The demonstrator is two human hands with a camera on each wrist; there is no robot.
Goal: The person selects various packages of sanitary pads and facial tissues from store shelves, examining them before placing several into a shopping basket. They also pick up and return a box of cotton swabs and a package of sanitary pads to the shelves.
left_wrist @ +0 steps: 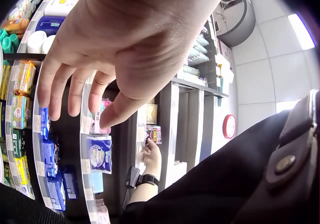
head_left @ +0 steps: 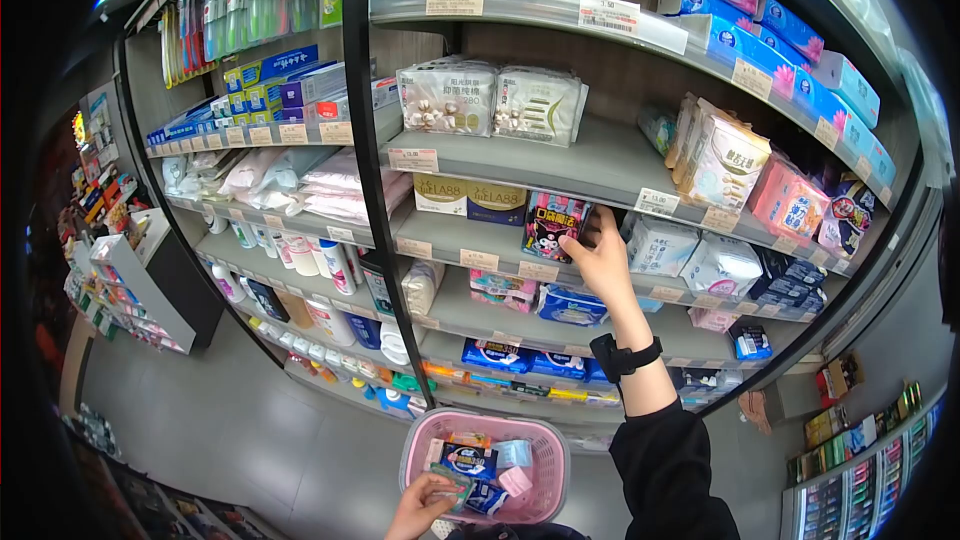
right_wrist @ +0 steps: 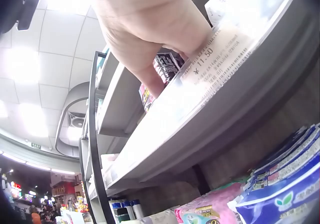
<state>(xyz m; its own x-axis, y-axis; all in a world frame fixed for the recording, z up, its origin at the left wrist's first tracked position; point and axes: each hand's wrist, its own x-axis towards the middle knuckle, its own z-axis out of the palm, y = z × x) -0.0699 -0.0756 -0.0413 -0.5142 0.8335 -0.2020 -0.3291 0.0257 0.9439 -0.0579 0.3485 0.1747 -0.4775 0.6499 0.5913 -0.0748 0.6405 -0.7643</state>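
Observation:
My right hand (head_left: 600,262) reaches to a middle shelf and pinches a black and pink pack (head_left: 556,228) with a cartoon figure on its front. The thumb lies on the front face and the fingers are at its right side. In the right wrist view the pack (right_wrist: 167,66) is partly hidden by the hand (right_wrist: 150,24) and the shelf edge. My left hand (head_left: 428,502) is low at the near left of a pink basket (head_left: 561,470), overlapping its rim in the head view. The left wrist view shows its fingers (left_wrist: 57,84) loosely extended, gripping nothing. Several packages lie in the basket.
Left of the pack stand LA88 boxes (head_left: 440,194); right of my hand are white packs (head_left: 662,246). The shelf above, with its price-tag edge (head_left: 655,202), overhangs the reach. A black upright post (head_left: 372,150) divides the shelving. Blue tissue packs (head_left: 735,40) sit top right.

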